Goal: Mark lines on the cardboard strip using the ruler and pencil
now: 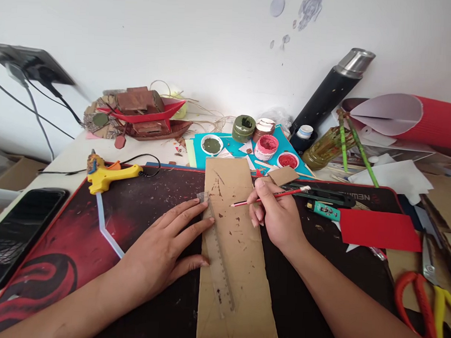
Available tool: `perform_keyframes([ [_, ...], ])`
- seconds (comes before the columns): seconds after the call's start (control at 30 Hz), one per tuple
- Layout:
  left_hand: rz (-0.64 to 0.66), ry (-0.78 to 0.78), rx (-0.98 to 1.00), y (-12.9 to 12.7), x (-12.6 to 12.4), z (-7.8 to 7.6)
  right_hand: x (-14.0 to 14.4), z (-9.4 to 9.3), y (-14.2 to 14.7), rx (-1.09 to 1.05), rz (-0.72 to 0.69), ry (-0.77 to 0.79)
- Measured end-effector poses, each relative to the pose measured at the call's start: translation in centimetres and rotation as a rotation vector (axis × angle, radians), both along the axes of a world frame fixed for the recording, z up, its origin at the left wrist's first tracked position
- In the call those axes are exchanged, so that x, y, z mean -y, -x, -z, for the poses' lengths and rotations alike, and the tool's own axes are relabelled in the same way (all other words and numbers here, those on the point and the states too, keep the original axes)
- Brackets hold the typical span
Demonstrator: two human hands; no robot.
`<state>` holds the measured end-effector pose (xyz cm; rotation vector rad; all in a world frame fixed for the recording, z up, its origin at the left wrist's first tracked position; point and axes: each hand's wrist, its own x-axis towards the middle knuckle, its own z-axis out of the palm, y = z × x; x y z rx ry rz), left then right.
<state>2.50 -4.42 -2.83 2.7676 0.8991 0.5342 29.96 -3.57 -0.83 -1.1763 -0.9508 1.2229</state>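
A long strip of brown cardboard [239, 269] lies on the dark red and black desk mat [76, 242]. On its left side rests a clear plastic ruler [219, 263]. My left hand [166, 246] lies flat with fingers spread, its fingertips pressing the ruler's upper end and left edge. My right hand [278, 213] holds a red pencil [272, 197], whose tip points left and hovers just over the cardboard to the right of the ruler.
A yellow glue gun [105, 176] and a phone [17, 229] lie at the left. Paint pots [266, 147] stand behind the cardboard. A cutter [323, 195], red paper [380, 229] and scissors [429, 292] lie at the right. A black flask [333, 94] leans on the wall.
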Motion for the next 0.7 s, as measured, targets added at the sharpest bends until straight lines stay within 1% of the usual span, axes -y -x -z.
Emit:
perform_keyframes([
  [0.37,0.005,0.048,0.004,0.09,-0.06,-0.08,-0.08,0.27,-0.12,-0.014,-0.006,0.02],
  [0.7,0.006,0.015,-0.004,0.15,0.01,0.07,-0.03,0.2,-0.05,-0.02,-0.01,0.011],
])
